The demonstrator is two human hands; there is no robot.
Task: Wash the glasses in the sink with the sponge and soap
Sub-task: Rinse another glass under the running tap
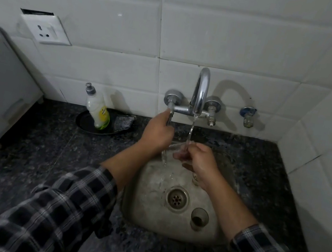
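1. Your left hand (157, 131) is gripping the tap lever (169, 118), with the fingers curled round it, just left of the spout (201, 92).
2. Your right hand (201, 160) is holding a clear glass (175, 147), with the fingers wrapped round it, right beside your left hand and over the sink (131, 208).
3. The water stream (190, 132) is running down from the spout onto the glass at your right fingertips and spilling into the basin below both hands.
4. A second glass (199, 218) is standing upright in the sink, below your right forearm and just beside the drain (177, 198).
5. Something small and clear is sitting under your right wrist; you cannot tell whether it is another glass.
6. The soap bottle (97, 110) is leaning in a black dish (83, 122) on the counter, well to the left of your left hand.
7. The sponge (124, 121) is lying on the same dish, between the bottle and your left hand, apart from both.
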